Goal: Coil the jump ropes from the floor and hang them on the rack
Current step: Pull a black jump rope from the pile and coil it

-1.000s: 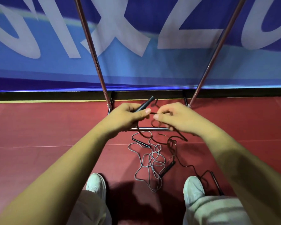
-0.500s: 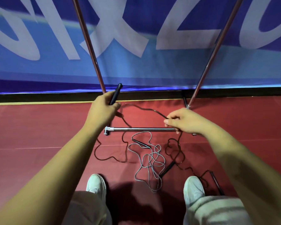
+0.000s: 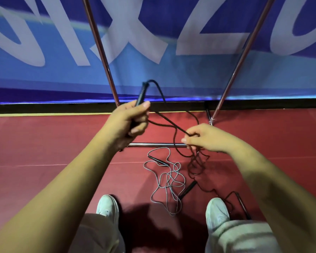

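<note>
rack (image 3: 100, 52) top cut off, black rope (image 3: 171, 125) tangled

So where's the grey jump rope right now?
The grey jump rope lies tangled on the red floor, low centre of the head view, between the white shoes and the rack's bottom bar, left of the black rope.

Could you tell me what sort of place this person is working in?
Probably an indoor sports hall: red court floor, a large blue banner along its edge, jump ropes by a metal rack.
</note>
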The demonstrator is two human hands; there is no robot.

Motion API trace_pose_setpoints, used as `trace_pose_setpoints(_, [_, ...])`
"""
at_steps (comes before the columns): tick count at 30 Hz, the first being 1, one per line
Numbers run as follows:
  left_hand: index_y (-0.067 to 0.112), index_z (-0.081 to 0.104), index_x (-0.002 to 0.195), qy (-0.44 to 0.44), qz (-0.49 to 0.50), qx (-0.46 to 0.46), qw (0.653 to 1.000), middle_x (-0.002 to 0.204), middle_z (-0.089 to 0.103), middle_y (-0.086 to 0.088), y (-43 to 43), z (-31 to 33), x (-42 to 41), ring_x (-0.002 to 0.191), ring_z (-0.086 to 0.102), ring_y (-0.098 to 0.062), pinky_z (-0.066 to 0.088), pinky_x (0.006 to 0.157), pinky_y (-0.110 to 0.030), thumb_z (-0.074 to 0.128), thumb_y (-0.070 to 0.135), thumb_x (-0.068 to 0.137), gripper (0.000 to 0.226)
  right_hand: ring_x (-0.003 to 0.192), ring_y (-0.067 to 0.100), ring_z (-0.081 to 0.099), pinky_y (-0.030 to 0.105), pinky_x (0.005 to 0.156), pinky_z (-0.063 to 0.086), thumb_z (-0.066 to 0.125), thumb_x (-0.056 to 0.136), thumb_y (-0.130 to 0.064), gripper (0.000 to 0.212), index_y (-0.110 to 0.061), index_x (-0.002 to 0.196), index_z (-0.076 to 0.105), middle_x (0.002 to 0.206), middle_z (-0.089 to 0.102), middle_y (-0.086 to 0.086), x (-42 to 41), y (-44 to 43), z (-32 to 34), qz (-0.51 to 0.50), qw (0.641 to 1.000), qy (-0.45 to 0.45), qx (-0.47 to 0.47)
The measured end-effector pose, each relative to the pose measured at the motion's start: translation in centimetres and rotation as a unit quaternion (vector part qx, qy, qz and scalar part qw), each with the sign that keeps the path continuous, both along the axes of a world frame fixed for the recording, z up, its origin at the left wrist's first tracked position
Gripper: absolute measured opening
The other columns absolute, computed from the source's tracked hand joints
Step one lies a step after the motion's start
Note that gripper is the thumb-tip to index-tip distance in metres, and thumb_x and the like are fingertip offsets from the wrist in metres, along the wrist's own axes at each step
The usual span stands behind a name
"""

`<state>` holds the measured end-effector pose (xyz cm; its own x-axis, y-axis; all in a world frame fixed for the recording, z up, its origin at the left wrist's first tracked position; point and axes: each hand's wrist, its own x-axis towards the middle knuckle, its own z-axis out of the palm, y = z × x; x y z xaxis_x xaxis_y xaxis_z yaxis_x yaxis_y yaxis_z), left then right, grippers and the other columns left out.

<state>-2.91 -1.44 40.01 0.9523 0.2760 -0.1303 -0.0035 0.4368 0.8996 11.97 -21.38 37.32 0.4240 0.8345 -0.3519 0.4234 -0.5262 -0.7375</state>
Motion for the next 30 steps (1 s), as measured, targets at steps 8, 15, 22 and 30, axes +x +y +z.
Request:
trace_pose_setpoints(8, [0.014, 0.058, 0.084, 0.126, 0.192, 0.222, 0.948, 0.067, 0.061, -0.004, 3.7, 0.1, -1.2, 0.04, 0.048, -0.015, 0.024, 0.036, -0.018, 0.056, 0.019, 0.097, 0.014, 0.044, -0.002, 0.053, 0.014, 0.051, 0.04, 0.07, 0.089, -0.025, 0.026, -0.006, 0.071, 0.073, 0.049, 0.064, -0.006, 1.7, -1.2, -0.3, -0.07, 0.997, -0.021, -0.032])
trace_pose_setpoints(15, [0.012, 0.067, 0.109, 0.161, 0.061, 0.338, 0.925, 0.091, 0.07, -0.013, 0.1, -0.8, -0.2, 0.046, 0.062, -0.013, 0.029, 0.037, -0.016, 0.062, 0.014, 0.096, 0.015, 0.04, 0.004, 0.043, 0.02, 0.047, 0.033, 0.071, 0.086, -0.03, 0.037, -0.004, 0.062, 0.066, 0.046, 0.056, 0.0, -1.2, 1.3, 1.4, 0.011, 0.991, -0.131, 0.009])
trace_pose_setpoints(22, [0.012, 0.056, 0.085, 0.136, -0.134, 0.352, 0.916, 0.056, 0.047, 0.005, -2.5, -0.6, 0.2, 0.046, 0.04, -0.012, 0.027, 0.041, -0.02, 0.063, 0.021, 0.096, 0.015, 0.052, 0.004, 0.049, 0.026, 0.054, 0.039, 0.072, 0.085, -0.033, 0.028, -0.01, 0.069, 0.072, 0.065, 0.068, 0.009, -2.3, 1.9, 2.5, 0.019, 0.993, -0.083, 0.076])
trace_pose_setpoints(30, [0.016, 0.051, 0.077, 0.145, 0.042, 0.256, 0.955, 0.062, 0.048, -0.001, -1.2, 0.0, 0.4, 0.044, 0.029, -0.009, 0.018, 0.041, -0.021, 0.059, 0.013, 0.096, 0.021, 0.06, 0.014, 0.049, 0.027, 0.061, 0.036, 0.072, 0.084, -0.037, 0.027, -0.015, 0.068, 0.073, 0.07, 0.071, 0.01, -0.5, 0.4, 3.2, 0.056, 0.998, -0.023, 0.006])
